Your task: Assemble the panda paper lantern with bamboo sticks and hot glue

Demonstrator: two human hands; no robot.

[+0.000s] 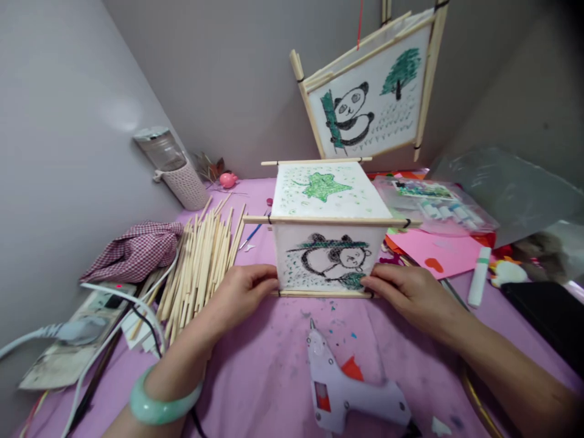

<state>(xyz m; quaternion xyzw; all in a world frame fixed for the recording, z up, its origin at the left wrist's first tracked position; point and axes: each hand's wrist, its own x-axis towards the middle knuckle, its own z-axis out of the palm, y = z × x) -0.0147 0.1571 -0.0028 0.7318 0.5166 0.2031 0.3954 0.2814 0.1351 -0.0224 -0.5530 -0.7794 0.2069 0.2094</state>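
Observation:
A paper lantern box (326, 237) with a wooden stick frame stands on the purple table cloth (255, 371). Its front panel shows an upside-down panda drawing; its top shows a green leaf. My left hand (244, 292) grips the box's lower left corner, fingers curled on the frame. My right hand (404, 291) holds the lower right corner the same way. A green bangle (157, 404) sits on my left wrist.
A white glue gun (351, 389) lies just in front of the box. A pile of wooden sticks (201, 261) lies to the left, beside a checked cloth (137, 249) and a power strip (77, 340). A finished panda lantern (371, 97) hangs behind. Pink paper (433, 249), a glue stick (479, 277) and bagged markers (438, 204) lie to the right.

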